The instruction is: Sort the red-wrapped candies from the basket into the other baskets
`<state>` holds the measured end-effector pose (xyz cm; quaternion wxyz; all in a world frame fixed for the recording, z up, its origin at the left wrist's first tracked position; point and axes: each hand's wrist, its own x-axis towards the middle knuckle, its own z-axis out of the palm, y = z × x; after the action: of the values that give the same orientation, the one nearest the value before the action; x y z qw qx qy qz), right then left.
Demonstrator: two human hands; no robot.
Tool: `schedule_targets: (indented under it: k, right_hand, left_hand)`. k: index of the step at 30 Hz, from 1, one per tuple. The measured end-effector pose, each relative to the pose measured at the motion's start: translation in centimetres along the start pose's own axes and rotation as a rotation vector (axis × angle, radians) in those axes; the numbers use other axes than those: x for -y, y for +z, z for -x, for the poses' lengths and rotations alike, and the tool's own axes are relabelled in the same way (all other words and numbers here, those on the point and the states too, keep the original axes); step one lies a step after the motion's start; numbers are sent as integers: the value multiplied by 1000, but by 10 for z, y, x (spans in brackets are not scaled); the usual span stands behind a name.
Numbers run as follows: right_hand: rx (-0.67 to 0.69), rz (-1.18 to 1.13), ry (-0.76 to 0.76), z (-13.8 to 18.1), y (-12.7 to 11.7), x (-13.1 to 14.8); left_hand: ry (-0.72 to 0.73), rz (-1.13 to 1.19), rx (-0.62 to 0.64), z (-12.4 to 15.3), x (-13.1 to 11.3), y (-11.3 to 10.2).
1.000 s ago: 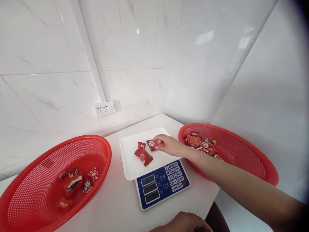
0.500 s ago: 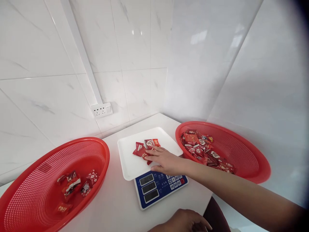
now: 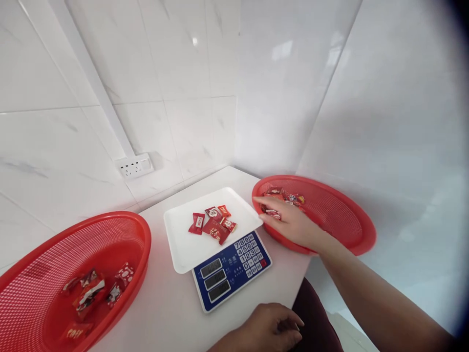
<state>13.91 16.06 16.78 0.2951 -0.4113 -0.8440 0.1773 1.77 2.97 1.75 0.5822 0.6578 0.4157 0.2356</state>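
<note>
My right hand (image 3: 293, 222) is over the near left rim of the right red basket (image 3: 351, 230), fingers stretched out and nothing visible in them. Beneath and beyond it lie red-wrapped candies (image 3: 274, 212), partly hidden by the hand. Several red candies (image 3: 216, 231) rest on the white tray (image 3: 179, 244) of a digital scale, which has a blue keypad panel (image 3: 234, 274). Near the table's front edge, my left hand (image 3: 266, 325) hangs loosely curled, a gap between thumb and fingers, with nothing seen in it.
Another red basket (image 3: 141, 230) stands at the left with several wrapped candies (image 3: 88, 293) at its bottom. White tiled walls meet behind the table (image 3: 157, 303), with a power socket (image 3: 135, 166) on one. A dark-clothed leg (image 3: 315, 318) shows below the table edge.
My right hand has left the candies on the scale tray and moved right to the basket. The tray candies are now uncovered. My left hand stays near the table edge. The view has shifted slightly.
</note>
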Motion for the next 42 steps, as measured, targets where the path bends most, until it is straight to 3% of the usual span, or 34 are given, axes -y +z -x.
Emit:
schedule_targets:
  k: [6,10,16,26,31,34,37,42]
  right_hand:
    - [-380,-2,393,82,-26,-44]
    - [-394,142,539,110,-29,-61]
    - [-354,242,532,112,-31,-59]
    - [-422,279,447,126,-44,-69]
    - [-230,346,504,104,-73,-102]
    - [105,476,533,80,-84,-130]
    - [339,469,537,57,-77,-150]
    - [524,417,562,36,-52,-166]
  left_hand:
    - [67,-51,15,0,-2,0]
    - [82,-46,52,1,-5,-1]
    - [88,-78,51,2,-2,1]
    - [66,-78,17,4,-8,2]
    - [52,-88,-5,1,-10,1]
    - [56,-100,0,-1,-11,2]
    - [62,-102,-6,0,-13,3]
    - [81,-97,-20,0,-12,3]
